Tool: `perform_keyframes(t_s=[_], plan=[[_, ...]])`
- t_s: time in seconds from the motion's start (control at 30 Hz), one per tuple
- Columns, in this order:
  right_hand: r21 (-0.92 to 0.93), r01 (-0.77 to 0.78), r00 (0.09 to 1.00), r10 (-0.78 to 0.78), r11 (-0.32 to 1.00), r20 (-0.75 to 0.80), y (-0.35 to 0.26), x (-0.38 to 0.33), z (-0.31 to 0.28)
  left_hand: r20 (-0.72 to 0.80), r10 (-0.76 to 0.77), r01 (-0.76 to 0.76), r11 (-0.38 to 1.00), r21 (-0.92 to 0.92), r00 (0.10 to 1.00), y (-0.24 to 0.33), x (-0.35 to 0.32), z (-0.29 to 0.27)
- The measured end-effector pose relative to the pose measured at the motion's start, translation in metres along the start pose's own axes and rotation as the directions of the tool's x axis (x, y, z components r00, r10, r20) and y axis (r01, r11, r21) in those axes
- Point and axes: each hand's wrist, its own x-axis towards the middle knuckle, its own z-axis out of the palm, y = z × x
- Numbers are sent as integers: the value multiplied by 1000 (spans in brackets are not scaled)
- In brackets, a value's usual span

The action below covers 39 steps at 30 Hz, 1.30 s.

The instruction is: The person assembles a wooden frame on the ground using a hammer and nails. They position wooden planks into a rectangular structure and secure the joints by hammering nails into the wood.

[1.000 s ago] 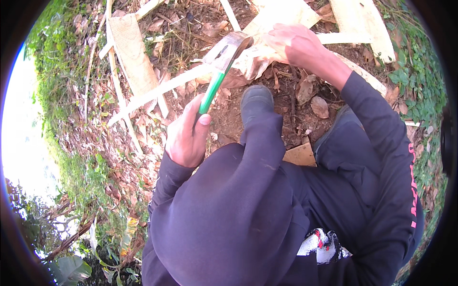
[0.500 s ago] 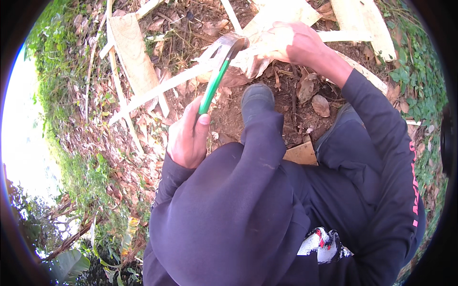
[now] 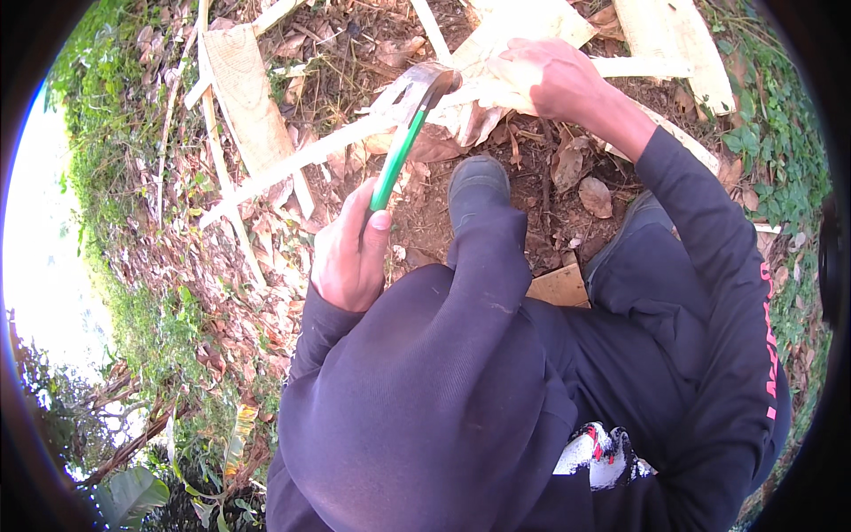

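My left hand [image 3: 347, 253] is closed round the green handle of a claw hammer [image 3: 401, 152]. The hammer's metal head lies at a long pale wooden strip [image 3: 315, 152], just left of my right hand. That strip slants from the lower left up to the right. My right hand [image 3: 554, 82] is closed over it, the fingers bent and partly washed out by sunlight. Whether a small thing is also pinched in those fingers is hidden. Beneath the hammer head and right hand lie dry leaves [image 3: 434, 144] and wood pieces.
A flat board [image 3: 248, 102] lies at the far left, crossed by thin sticks. Another broad board [image 3: 669, 44] is at the far right. My shoe [image 3: 479, 186] stands just below the strip. A small wood block [image 3: 560, 285] sits between my legs. Green plants [image 3: 771, 151] edge the right.
The strip's left end has shifted very slightly up and to the left. My right hand's fingers have moved a little; the hammer and left hand stay almost in place.
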Motion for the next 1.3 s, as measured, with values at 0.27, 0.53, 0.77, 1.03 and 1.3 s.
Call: perform_keyframes(t_s=[0.27, 0.53, 0.77, 1.03, 1.3], plan=[[-59, -30, 986, 39, 998, 163, -16, 4, -23, 46, -57, 59, 997, -41, 997, 2, 1, 0], [-60, 132, 990, -134, 989, -37, -21, 2, -13, 74, -67, 67, 998, -1, 995, -4, 5, 7], [-48, 50, 997, -47, 998, 67, -8, 0, -3, -74, 29, -31, 999, -32, 997, 7, -9, -3], [-201, 154, 988, -146, 967, 53, -14, 0, -12, 67, -84, 75, 989, 128, 994, 16, -6, -7], [-102, 264, 952, -276, 959, -134, -10, -7, -8, -12, 72, -68, 978, 196, 997, -3, -2, 5]])
